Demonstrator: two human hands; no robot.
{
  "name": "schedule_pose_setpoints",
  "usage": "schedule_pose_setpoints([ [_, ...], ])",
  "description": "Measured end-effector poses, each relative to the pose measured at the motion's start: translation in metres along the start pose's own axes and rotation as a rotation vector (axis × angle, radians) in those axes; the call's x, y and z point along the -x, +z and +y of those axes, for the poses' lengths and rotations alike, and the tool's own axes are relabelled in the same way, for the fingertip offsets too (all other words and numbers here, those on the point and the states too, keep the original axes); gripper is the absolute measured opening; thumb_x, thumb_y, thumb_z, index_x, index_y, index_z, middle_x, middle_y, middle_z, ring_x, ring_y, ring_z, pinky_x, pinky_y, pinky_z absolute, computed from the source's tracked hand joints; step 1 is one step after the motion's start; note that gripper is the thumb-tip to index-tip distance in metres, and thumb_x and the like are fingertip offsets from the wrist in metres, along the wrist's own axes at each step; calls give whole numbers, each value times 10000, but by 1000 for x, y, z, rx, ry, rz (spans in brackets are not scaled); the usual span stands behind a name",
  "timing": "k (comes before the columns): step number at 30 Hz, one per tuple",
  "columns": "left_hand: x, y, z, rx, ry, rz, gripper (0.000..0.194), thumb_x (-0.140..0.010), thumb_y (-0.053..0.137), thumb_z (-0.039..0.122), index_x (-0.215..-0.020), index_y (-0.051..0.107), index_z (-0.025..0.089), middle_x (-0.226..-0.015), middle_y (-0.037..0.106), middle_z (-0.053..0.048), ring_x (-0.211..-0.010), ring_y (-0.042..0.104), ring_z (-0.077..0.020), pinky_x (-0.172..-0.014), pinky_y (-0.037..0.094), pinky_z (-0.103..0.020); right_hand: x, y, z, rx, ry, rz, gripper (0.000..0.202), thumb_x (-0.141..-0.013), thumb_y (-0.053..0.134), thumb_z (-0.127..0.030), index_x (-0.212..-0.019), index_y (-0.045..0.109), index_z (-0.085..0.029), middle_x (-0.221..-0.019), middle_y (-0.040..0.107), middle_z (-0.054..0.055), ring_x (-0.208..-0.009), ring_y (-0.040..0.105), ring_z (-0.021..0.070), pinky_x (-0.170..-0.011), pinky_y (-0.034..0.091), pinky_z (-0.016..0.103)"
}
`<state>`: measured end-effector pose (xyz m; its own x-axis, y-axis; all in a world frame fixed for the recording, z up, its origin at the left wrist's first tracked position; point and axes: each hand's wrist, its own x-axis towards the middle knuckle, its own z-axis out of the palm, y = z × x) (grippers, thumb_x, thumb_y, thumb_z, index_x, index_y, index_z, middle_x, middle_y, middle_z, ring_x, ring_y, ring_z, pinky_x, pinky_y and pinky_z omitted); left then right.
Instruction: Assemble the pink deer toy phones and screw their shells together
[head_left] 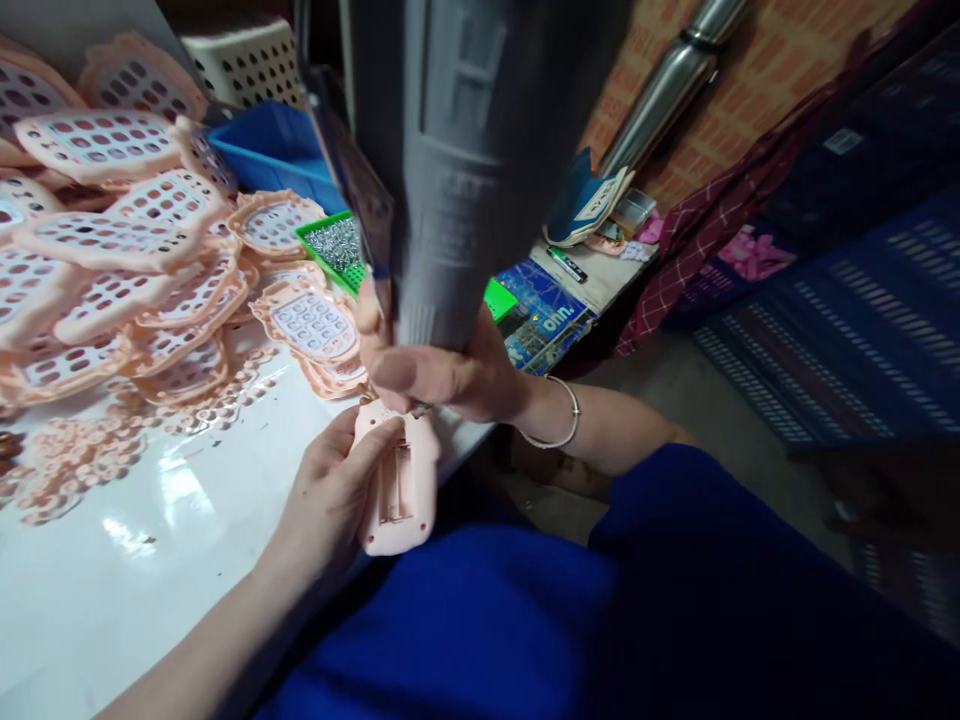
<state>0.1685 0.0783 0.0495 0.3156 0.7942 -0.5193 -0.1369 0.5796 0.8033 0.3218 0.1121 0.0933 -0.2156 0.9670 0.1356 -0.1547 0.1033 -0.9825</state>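
Note:
My left hand (326, 485) is closed round a pale pink plastic toy casing (418, 480), its thumb lying across the back. The casing's open battery compartment faces up, and small screw holes sit near its corners. My right hand (457, 380) is wrapped round the lower end of a large grey electric screwdriver (450, 200), held upright over the casing's top end. The fingers hide the screwdriver's tip, so contact with a screw cannot be seen. Beyond my hands, a green tray (334, 248) of small silvery screws and several pink casing faces (311, 325) lie on the table.
Pink perforated casing parts (120, 230) are heaped at the left, with small pink pieces (82, 450) scattered on the white tabletop (150, 600). A blue bin (274, 155) and white basket (244, 65) stand behind. Right are a metal flask (660, 100) and blue crates (840, 330).

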Motion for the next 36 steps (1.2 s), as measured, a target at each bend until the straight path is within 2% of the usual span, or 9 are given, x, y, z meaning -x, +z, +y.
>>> schedule_pose_setpoints([
  [3,4,6,3,20,18,3,452,-667,868,419,-995,666,183,-800,734,-6,-610,649,-154,-551,482,-212,-2,-4,-7,-138,-96,-154,294,-732,771,-382,-687,527,-224,-627,501,-44,-522,488,113,-503,418,275],
  [5,7,10,5,41,-4,5,406,-700,854,392,-984,654,181,-796,735,-8,-597,642,-139,-546,480,-198,-8,-13,-11,-104,-219,-55,253,-767,763,-385,-756,557,-238,-646,526,-49,-539,511,122,-551,461,286],
  [7,9,11,7,65,-53,-2,385,-700,857,363,-969,649,182,-777,733,-5,-570,628,-125,-524,471,-187,-16,-25,-12,-9,-357,142,334,-752,749,-526,-775,555,-256,-607,529,-61,-524,503,125,-579,495,294],
  [10,9,10,10,109,-117,12,430,-646,894,357,-958,652,186,-768,734,-1,-563,627,-116,-513,472,-179,-30,-45,-4,144,-402,369,438,-738,730,-630,-744,500,-258,-574,515,-66,-501,483,119,-564,494,290],
  [16,7,9,13,149,-192,27,579,-582,932,364,-1066,660,201,-862,760,-12,-645,686,-149,-585,549,-206,-37,-69,20,209,-328,479,419,-718,728,-603,-939,533,-305,-577,443,-83,-478,450,118,-518,429,291],
  [21,7,10,14,139,-215,53,611,-564,939,372,-1080,660,201,-864,758,-17,-645,686,-154,-571,551,-207,-36,-70,23,201,-268,504,450,-681,734,-626,-949,544,-319,-561,457,-87,-467,450,119,-517,463,293],
  [29,7,5,11,117,-139,2,502,-619,911,317,-1039,669,187,-889,773,-39,-650,696,-156,-584,542,-198,-35,-73,30,152,-422,449,290,-771,751,-497,-835,564,-284,-551,507,-84,-442,473,114,-473,442,280],
  [33,4,2,7,133,-89,-55,473,-641,899,294,-1031,661,170,-878,764,-41,-652,695,-151,-592,548,-199,-36,-68,19,115,-467,428,281,-818,728,-438,-716,531,-265,-555,519,-75,-460,468,117,-483,404,282],
  [36,-1,0,4,176,-82,-85,527,-574,927,299,-1004,656,161,-843,752,-38,-643,688,-153,-578,555,-211,-34,-48,1,41,-533,343,276,-866,697,-384,-667,564,-247,-556,537,-64,-464,469,108,-499,390,279],
])
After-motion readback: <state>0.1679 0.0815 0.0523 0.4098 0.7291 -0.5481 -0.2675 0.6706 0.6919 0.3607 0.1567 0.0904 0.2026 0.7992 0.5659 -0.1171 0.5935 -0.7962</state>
